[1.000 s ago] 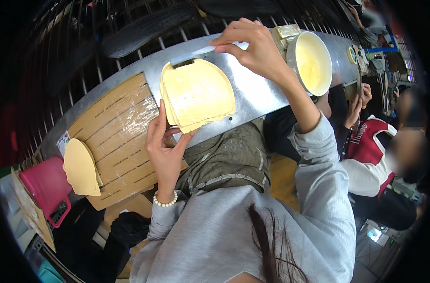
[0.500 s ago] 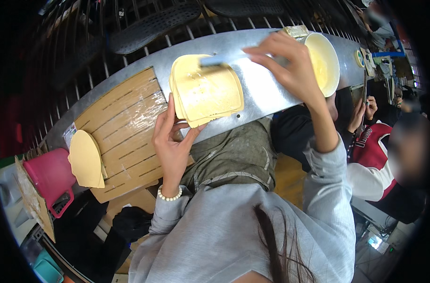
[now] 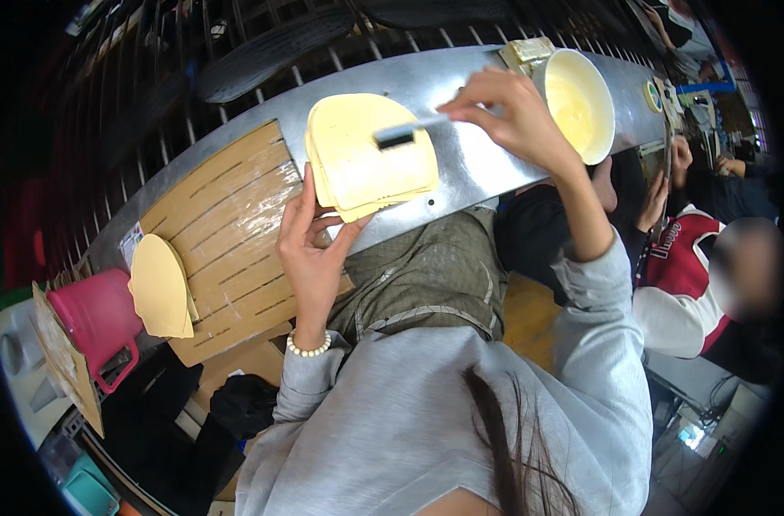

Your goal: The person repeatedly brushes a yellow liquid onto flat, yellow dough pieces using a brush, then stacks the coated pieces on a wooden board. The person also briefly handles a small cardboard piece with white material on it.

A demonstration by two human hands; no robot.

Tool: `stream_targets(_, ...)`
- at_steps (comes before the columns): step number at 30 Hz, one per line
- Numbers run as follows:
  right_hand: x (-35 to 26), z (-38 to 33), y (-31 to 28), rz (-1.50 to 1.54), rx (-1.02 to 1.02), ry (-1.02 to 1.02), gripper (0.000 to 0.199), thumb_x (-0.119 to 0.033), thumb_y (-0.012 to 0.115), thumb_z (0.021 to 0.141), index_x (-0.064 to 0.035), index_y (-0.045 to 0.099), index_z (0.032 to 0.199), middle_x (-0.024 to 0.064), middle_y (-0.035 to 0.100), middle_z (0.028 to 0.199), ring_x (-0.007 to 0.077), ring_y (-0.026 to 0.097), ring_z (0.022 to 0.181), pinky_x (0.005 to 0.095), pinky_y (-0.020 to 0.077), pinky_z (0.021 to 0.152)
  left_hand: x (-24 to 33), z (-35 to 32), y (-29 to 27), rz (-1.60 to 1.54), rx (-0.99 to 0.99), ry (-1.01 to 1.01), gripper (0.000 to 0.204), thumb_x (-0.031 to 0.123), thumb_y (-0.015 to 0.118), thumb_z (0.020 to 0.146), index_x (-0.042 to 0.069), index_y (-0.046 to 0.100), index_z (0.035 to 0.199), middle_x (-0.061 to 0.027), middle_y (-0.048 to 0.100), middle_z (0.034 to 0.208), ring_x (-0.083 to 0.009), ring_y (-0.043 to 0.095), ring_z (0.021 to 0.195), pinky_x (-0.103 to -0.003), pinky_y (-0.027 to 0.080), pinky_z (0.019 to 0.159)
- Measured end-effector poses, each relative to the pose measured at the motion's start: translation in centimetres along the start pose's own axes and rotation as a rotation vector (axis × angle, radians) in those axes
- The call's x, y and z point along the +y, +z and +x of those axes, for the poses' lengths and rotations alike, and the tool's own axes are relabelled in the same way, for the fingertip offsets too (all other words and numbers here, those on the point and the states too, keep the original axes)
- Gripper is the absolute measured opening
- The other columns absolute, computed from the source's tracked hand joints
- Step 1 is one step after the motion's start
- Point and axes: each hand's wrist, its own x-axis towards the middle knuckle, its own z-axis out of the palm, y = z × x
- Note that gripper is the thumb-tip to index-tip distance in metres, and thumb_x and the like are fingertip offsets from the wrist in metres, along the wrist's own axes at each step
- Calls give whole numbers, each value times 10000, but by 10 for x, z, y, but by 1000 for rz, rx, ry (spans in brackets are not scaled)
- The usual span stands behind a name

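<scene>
A stack of pale yellow, thin flat sheets point(image 3: 366, 176), rounded at the far end, rests on the metal counter. My left hand point(image 3: 310, 245) grips the stack's near left corner, thumb and fingers along its edges. In my right hand point(image 3: 512, 116) is a flat brush point(image 3: 396, 136) with a light handle and dark head, pinched between thumb and fingers. The head is over the stack's upper middle; whether it touches the top sheet I cannot tell. To the right, a white bowl point(image 3: 611, 103) holds yellow liquid.
Left of the stack lies a slatted wooden board point(image 3: 233, 232) with more yellow sheets point(image 3: 162, 288) on its left end. A pink jug point(image 3: 100, 314) stands beyond. A wrapped block point(image 3: 527, 53) sits beside the bowl. Dark metal bars point(image 3: 323, 60) line the counter's far edge. Another person point(image 3: 684, 284) is at right.
The brush has moved slightly right and nearer over the stack, its head now turned to show the dark side. My left hand keeps its grip. The whole view has shifted slightly.
</scene>
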Motion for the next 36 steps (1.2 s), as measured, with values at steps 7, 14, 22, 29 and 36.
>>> stream_targets(7, 13, -25, 13, -67, 131, -8, 133, -154, 830, 843, -130, 842, 973, 34, 682, 834, 209, 600, 834, 370, 439, 790, 0, 1, 2, 34, 13, -39, 843, -13, 858, 820, 91, 473, 1563, -104, 639, 1196, -161, 701, 986, -284, 642, 825)
stream_targets(14, -20, -95, -5, 515, 189, 324, 376, -103, 835, 853, -87, 765, 1222, -8, 712, 874, 125, 622, 878, 309, 436, 836, 13, 0, -12, 93, -79, -65, 1054, 134, 914, 789, 70, 302, 1644, -179, 460, 1434, -262, 528, 1319, -433, 538, 1048)
stream_targets(22, -67, -91, 60, 1119, 428, 817, 313, -99, 727, 972, 9, 696, 1264, -84, 583, 799, -4, 359, 607, 208, 235, 551, 80, 70, -14, 628, -324, 539, 1405, 421, 969, 617, 101, 106, 1678, -307, 244, 1651, -477, 294, 1511, -621, 185, 1251)
stream_targets(29, -90, -80, 80, 1397, 457, 877, 251, -79, 691, 992, -1, 646, 1227, -45, 617, 818, -17, 329, 534, 208, 205, 476, 92, 109, 8, 985, -705, 451, 1385, 421, 953, 583, 142, 157, 1682, -199, 400, 1602, -437, 356, 1500, -656, 133, 1250)
stream_targets(36, -92, -71, 90, 1464, 510, 873, 197, -62, 698, 973, -39, 604, 1145, -45, 589, 814, -14, 326, 536, 209, 219, 469, 98, 118, 15, 956, -751, 487, 1376, 334, 961, 538, 178, 204, 1677, -188, 531, 1458, -415, 507, 1351, -602, 326, 1180)
